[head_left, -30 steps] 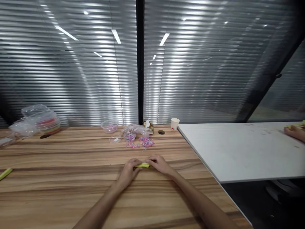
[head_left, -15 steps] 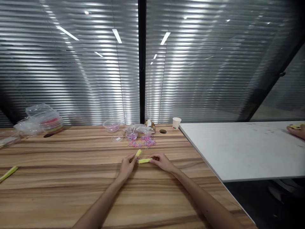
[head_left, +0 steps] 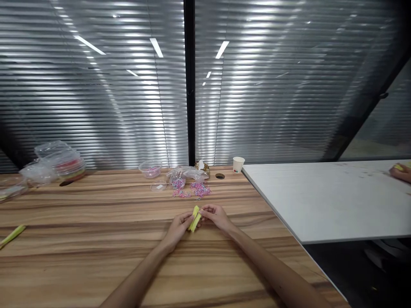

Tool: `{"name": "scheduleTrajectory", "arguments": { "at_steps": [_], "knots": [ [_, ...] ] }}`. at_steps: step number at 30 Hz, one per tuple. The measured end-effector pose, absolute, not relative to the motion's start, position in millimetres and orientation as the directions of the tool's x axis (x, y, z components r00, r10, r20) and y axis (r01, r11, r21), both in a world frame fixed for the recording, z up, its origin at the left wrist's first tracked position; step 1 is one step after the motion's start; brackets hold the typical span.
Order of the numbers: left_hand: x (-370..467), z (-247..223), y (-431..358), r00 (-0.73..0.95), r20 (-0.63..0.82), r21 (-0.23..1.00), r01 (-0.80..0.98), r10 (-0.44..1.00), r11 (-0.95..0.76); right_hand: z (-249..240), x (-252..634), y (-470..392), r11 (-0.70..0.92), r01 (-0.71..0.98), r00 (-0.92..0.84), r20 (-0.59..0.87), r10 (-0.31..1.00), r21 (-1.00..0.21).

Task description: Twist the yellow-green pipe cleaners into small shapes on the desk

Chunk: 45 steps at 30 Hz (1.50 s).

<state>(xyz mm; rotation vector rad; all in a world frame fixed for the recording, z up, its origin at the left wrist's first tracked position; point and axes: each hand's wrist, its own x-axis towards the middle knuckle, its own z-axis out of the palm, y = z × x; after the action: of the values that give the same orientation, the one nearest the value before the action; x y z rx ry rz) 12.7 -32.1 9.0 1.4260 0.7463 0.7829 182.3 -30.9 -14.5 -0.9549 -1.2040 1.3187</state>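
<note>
Two short yellow strips with a soft, fuzzy look lie side by side between my hands, just above the wooden table. My left hand (head_left: 180, 225) is closed on the left-hand yellow strip (head_left: 195, 211), its thumb across the strip. The fingers of my right hand (head_left: 215, 214) pinch the upper end of the other yellow strip (head_left: 196, 222). Whether the two strips are joined I cannot tell. Beyond my hands lie loose piles of small pink, purple and blue rings, like little elastic bands (head_left: 199, 188).
A longer yellow-green strip (head_left: 13, 235) rests at the left. Along the back are a clear bowl (head_left: 150, 169), a clear lid (head_left: 158, 185), a plastic bag (head_left: 189, 172), a paper cup (head_left: 238, 164) and stacked clear containers (head_left: 66, 161). Another person's hand (head_left: 401, 172) is over the white table (head_left: 321, 201).
My right hand has brought its yellow strip alongside the one in my left hand; before, the strips were at an angle. My left hand has shifted slightly right.
</note>
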Motion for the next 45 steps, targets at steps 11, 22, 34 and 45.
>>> {"name": "scheduleTrajectory", "arguments": {
  "at_steps": [11, 22, 34, 45],
  "knots": [
    [13, 10, -35, 0.598, 0.005, 0.995, 0.076, 0.802, -0.063, -22, 167, -31, 0.151, -0.141, 0.091, 0.139, 0.986, -0.978],
    [11, 8, -33, 0.616, 0.021, 0.982, 0.137, 0.787, -0.133, -17, 161, -40, 0.229, -0.075, 0.153, 0.216, 0.964, -0.971],
    [9, 8, -38, 0.709, -0.153, 0.904, -0.181, 0.689, 0.387, -15, 172, -39, 0.234, -0.1, -0.207, 0.25, 0.946, -0.967],
    [12, 12, -43, 0.722, -0.169, 0.881, -0.194, 0.671, 0.431, -3, 167, -44, 0.06, -0.317, -0.177, 0.121, 0.977, -0.947]
  ]
}}
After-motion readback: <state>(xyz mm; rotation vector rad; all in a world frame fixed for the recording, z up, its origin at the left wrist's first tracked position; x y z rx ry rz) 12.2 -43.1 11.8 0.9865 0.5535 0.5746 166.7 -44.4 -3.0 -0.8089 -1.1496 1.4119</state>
